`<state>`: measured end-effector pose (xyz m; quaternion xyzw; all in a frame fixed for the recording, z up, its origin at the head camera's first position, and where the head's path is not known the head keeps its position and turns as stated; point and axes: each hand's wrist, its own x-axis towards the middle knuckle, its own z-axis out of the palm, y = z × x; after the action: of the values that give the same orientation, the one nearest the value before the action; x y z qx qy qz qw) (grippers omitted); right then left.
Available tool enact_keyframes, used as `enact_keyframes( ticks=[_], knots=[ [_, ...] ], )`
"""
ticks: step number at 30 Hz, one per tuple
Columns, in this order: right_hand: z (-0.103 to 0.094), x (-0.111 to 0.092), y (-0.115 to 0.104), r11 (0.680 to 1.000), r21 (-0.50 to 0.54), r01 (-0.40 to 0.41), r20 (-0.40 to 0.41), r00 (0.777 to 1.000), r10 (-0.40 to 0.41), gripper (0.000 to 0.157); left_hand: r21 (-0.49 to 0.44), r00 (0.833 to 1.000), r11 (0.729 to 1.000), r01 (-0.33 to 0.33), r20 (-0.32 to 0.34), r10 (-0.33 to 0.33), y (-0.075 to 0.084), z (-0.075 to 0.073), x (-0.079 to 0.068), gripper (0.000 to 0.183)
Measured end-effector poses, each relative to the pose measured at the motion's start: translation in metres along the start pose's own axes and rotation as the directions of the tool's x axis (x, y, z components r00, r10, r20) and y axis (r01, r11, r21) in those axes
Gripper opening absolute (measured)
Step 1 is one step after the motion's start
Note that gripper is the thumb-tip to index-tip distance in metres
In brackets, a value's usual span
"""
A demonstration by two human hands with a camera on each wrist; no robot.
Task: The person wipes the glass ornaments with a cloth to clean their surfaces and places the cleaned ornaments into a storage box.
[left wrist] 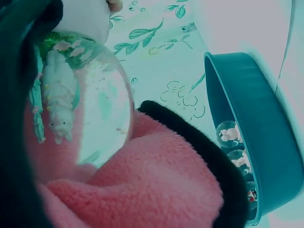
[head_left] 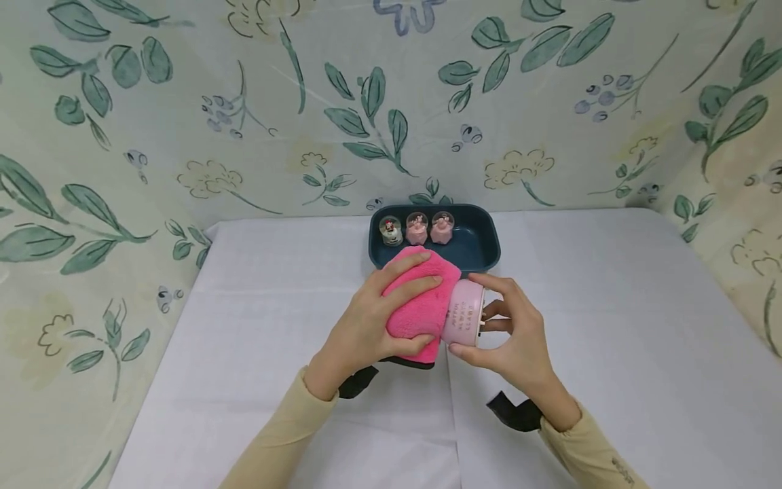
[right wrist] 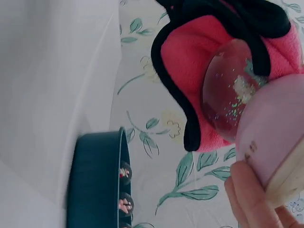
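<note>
A large snow globe with a pink lettered base [head_left: 464, 312] is held tilted on its side between both hands. My right hand [head_left: 527, 343] grips that base, thumb at the near edge and fingers round the far side and bottom. Over the clear ball, my left hand [head_left: 366, 326] holds a bright pink plush cloth [head_left: 415, 318] with black edging, its fingers spread and bent round it. The left wrist view shows a white animal figure [left wrist: 61, 97] inside the glass ball [left wrist: 107, 109]. Glitter floats in the ball in the right wrist view, where the cloth [right wrist: 185, 52] wraps it.
Just beyond the hands stands a dark blue oval-cornered tray [head_left: 479, 248]. Along its left and back part sit three small globes: one with a red and white figure [head_left: 391, 231], two pink [head_left: 417, 229]. A white cloth covers the table [head_left: 611, 305]; floral fabric [head_left: 366, 183] hangs behind.
</note>
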<state>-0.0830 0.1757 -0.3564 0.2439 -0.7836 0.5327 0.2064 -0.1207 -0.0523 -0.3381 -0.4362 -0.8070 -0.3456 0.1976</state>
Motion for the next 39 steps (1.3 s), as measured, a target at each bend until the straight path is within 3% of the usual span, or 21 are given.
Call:
enact_keyframes(
  ticks=[3, 5, 7, 9, 10, 13, 15, 17, 21, 24, 26, 29, 31, 32, 34, 36, 38, 39],
  knots=[
    [0.003, -0.002, -0.003, 0.979, 0.112, -0.170, 0.009, 0.985, 0.170, 0.077, 0.035, 1.000, 0.999, 0.003, 0.011, -0.003, 0.002, 0.000, 0.000, 0.065],
    [0.004, -0.001, -0.005, 0.931, 0.175, -0.319, 0.045, 0.948, 0.316, 0.066, 0.059, 1.000, 0.998, 0.006, 0.022, -0.007, 0.003, 0.001, 0.000, 0.065],
    [0.004, 0.000, -0.007, 0.871, 0.202, -0.449, 0.090, 0.894, 0.440, 0.058, 0.078, 0.999, 0.997, 0.008, 0.033, -0.011, 0.003, 0.001, -0.001, 0.064],
    [0.003, 0.002, -0.007, 0.832, 0.208, -0.514, 0.139, 0.858, 0.495, 0.055, 0.074, 0.999, 0.997, 0.022, 0.041, -0.025, 0.003, 0.001, -0.002, 0.062],
    [0.002, 0.003, -0.006, 0.828, 0.206, -0.521, 0.168, 0.853, 0.494, 0.056, 0.058, 0.999, 0.998, 0.034, 0.039, -0.036, 0.003, 0.001, -0.003, 0.062],
    [-0.004, 0.004, -0.004, 0.888, 0.150, -0.435, 0.248, 0.886, 0.392, 0.070, -0.042, 0.996, 0.995, 0.088, 0.021, -0.088, 0.001, -0.002, -0.004, 0.060],
    [-0.008, 0.004, -0.002, 0.949, 0.080, -0.304, 0.278, 0.921, 0.272, 0.085, -0.113, 0.993, 0.987, 0.117, 0.017, -0.116, 0.000, -0.003, -0.004, 0.061],
    [-0.012, 0.005, 0.000, 0.988, -0.001, -0.158, 0.284, 0.947, 0.151, 0.094, -0.165, 0.990, 0.977, 0.138, 0.024, -0.135, -0.001, -0.004, -0.004, 0.062],
    [-0.013, 0.007, 0.007, 0.989, -0.113, 0.091, 0.251, 0.966, -0.060, 0.084, -0.169, 0.988, 0.973, 0.154, 0.045, -0.149, -0.001, -0.001, -0.004, 0.061],
    [-0.009, 0.005, 0.010, 0.977, -0.135, 0.167, 0.195, 0.971, -0.139, 0.080, -0.134, 0.990, 0.981, 0.143, 0.029, -0.140, 0.000, 0.001, -0.003, 0.056],
    [-0.005, 0.003, 0.012, 0.979, -0.128, 0.162, 0.140, 0.980, -0.143, 0.081, -0.098, 0.992, 0.988, 0.122, 0.012, -0.122, 0.000, 0.002, -0.001, 0.051],
    [0.001, 0.000, 0.012, 0.998, -0.011, 0.070, 0.067, 0.995, -0.069, 0.079, -0.051, 0.996, 0.995, 0.089, 0.001, -0.089, 0.000, 0.001, 0.001, 0.050],
    [0.005, -0.002, 0.010, 0.993, 0.104, -0.048, 0.047, 0.998, 0.043, 0.075, -0.005, 0.998, 0.998, 0.070, 0.002, -0.070, 0.001, 0.000, 0.003, 0.051],
    [0.006, -0.002, 0.008, 0.977, 0.171, -0.128, 0.049, 0.991, 0.122, 0.073, 0.024, 0.998, 0.998, 0.065, 0.006, -0.065, 0.002, 0.000, 0.003, 0.051],
    [0.009, -0.001, 0.005, 0.915, 0.281, -0.289, 0.066, 0.957, 0.282, 0.068, 0.079, 0.998, 0.995, 0.054, 0.012, -0.055, 0.003, 0.000, 0.004, 0.052],
    [0.010, 0.001, 0.002, 0.831, 0.343, -0.439, 0.107, 0.897, 0.429, 0.059, 0.129, 0.999, 0.990, 0.050, 0.014, -0.053, 0.005, -0.001, 0.003, 0.052],
    [0.009, 0.002, 0.000, 0.781, 0.351, -0.517, 0.156, 0.854, 0.496, 0.056, 0.139, 0.998, 0.988, 0.066, 0.008, -0.068, 0.005, 0.000, 0.002, 0.052],
    [0.008, 0.003, 0.000, 0.777, 0.335, -0.533, 0.188, 0.846, 0.499, 0.057, 0.123, 0.997, 0.990, 0.075, 0.000, -0.075, 0.005, 0.000, 0.002, 0.052]
  ],
)
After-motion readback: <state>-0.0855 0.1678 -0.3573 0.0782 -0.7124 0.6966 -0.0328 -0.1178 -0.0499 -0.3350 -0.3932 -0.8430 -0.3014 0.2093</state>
